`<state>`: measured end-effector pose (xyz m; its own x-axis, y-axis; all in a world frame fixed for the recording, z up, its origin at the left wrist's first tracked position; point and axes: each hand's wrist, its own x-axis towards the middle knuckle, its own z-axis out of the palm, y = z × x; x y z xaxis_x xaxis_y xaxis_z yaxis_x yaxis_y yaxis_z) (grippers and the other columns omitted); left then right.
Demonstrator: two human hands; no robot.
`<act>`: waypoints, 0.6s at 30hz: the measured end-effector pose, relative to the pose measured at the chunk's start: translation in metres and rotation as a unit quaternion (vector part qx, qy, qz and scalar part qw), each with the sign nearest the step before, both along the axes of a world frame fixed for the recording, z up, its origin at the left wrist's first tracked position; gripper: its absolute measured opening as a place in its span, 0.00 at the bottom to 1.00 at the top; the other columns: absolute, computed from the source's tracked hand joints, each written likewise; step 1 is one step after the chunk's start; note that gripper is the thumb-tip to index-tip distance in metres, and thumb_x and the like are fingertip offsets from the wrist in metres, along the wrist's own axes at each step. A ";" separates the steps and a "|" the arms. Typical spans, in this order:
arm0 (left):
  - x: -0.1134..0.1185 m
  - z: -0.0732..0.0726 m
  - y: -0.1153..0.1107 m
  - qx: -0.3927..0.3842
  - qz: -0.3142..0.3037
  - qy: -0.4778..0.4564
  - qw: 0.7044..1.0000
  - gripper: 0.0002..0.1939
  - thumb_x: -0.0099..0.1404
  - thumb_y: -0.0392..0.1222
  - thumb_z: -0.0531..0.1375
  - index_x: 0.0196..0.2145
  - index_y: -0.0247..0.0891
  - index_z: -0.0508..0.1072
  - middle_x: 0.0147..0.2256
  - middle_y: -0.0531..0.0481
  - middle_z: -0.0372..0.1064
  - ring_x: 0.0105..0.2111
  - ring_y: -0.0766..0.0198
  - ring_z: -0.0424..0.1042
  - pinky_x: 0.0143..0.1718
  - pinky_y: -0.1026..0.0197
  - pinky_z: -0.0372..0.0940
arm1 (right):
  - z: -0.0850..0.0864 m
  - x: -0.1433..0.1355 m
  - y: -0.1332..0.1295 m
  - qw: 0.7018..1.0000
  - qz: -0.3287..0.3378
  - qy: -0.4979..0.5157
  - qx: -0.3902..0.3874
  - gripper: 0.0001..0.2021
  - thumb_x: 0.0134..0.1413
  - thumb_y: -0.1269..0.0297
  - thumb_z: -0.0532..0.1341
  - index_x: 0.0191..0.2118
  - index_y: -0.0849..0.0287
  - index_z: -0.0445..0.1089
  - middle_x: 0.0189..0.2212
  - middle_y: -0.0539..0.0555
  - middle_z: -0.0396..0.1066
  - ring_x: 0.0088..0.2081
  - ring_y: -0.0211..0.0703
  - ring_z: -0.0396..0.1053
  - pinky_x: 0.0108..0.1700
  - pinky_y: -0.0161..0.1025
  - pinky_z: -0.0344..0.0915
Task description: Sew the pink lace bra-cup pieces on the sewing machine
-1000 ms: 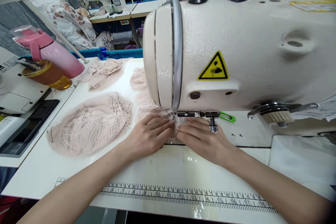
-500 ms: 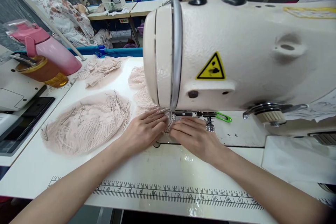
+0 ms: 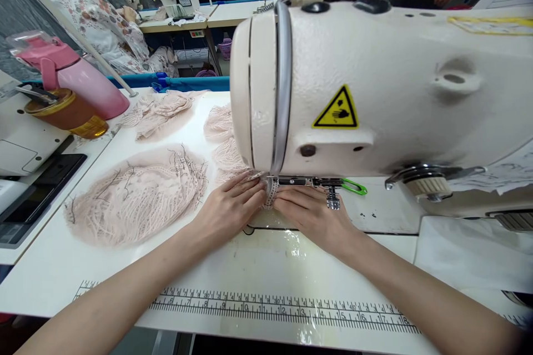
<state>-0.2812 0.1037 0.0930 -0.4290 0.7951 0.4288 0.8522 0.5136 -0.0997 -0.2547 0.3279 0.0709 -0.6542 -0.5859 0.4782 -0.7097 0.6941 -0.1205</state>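
Observation:
A strip of pale pink lace fabric [image 3: 271, 193] lies under the head of a white sewing machine [image 3: 375, 94]. My left hand [image 3: 233, 199] is closed on the lace from the left, fingers bunched together, their tips close under the machine head. From the right, my right hand [image 3: 312, 208] holds the same lace down, thumb side along the strip and fingers together. The needle area is mostly hidden behind the machine head. More of the pink lace [image 3: 229, 150] spreads out behind my left hand.
A ruffled lace piece with dark thread ends [image 3: 141, 197] lies left; another lace bundle [image 3: 162, 111] is behind it. A pink bottle [image 3: 79, 75], amber cup [image 3: 66, 113] and black phone-like device [image 3: 45, 194] stand or lie far left. A printed ruler [image 3: 266, 308] runs along the front edge.
My hands stay at the lace, with only a slight shift to the right of the right hand. Another person's arm and white top have appeared at the upper right.

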 end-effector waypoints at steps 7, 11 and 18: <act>0.001 -0.003 0.000 -0.023 0.003 0.007 1.000 0.15 0.72 0.34 0.52 0.53 0.33 0.71 0.52 0.45 0.72 0.52 0.58 0.73 0.60 0.49 0.63 | 0.000 0.003 0.001 0.997 -0.063 0.035 0.037 0.13 0.60 0.76 0.55 0.40 0.52 0.73 0.41 0.46 0.76 0.33 0.34 0.71 0.34 0.37 0.62; 0.002 -0.005 0.001 -0.034 0.007 0.004 0.999 0.17 0.71 0.35 0.53 0.55 0.35 0.70 0.52 0.44 0.72 0.52 0.56 0.72 0.60 0.47 0.63 | -0.004 0.004 0.003 0.993 -0.093 0.056 0.039 0.12 0.59 0.74 0.56 0.42 0.52 0.72 0.43 0.46 0.76 0.33 0.38 0.70 0.37 0.41 0.62; 0.005 -0.002 0.004 -0.036 0.013 0.010 0.999 0.17 0.71 0.39 0.53 0.54 0.35 0.72 0.51 0.43 0.73 0.52 0.54 0.72 0.59 0.46 0.63 | 0.008 -0.002 0.001 0.994 -0.075 -0.019 -0.074 0.14 0.63 0.71 0.52 0.44 0.49 0.73 0.38 0.49 0.76 0.36 0.40 0.70 0.42 0.41 0.64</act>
<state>-0.2762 0.1076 0.0907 -0.4422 0.8124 0.3800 0.8355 0.5272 -0.1549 -0.2567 0.3291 0.0786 -0.7476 -0.4059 0.5258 -0.5933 0.7639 -0.2538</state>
